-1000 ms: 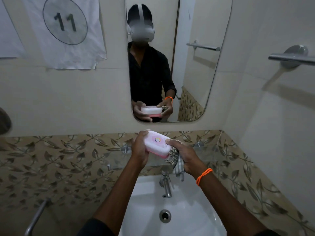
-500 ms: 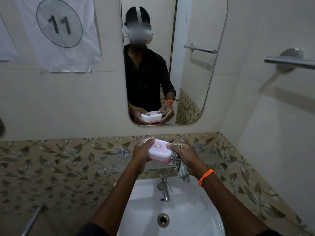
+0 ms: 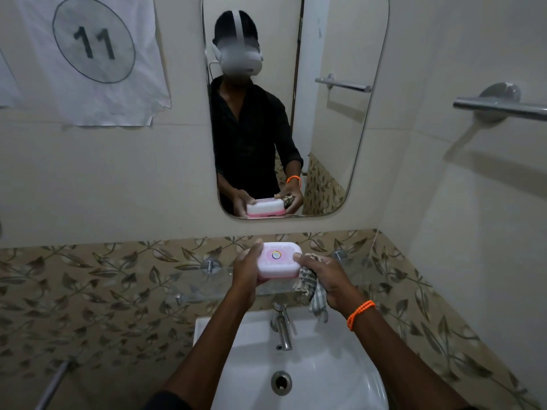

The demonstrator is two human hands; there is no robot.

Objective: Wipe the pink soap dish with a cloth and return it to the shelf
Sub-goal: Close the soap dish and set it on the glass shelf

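The pink soap dish (image 3: 278,259), closed with a whitish lid and a round sticker on top, is level just above the glass shelf (image 3: 207,284) under the mirror. My left hand (image 3: 247,269) grips its left end. My right hand (image 3: 321,275) holds its right end with the thumb on the lid, and a checked grey cloth (image 3: 310,292) is bunched in the same hand and hangs below it. Whether the dish touches the shelf I cannot tell.
A white basin (image 3: 296,377) with a chrome tap (image 3: 281,327) lies below the shelf. The mirror (image 3: 296,108) shows a person holding the dish. A towel bar (image 3: 500,108) juts from the right wall, and a paper sheet marked 11 (image 3: 94,51) hangs at the upper left.
Both hands have carried the soap dish forward and down towards the glass shelf, and it has levelled out. The cloth stays bunched in my right hand.
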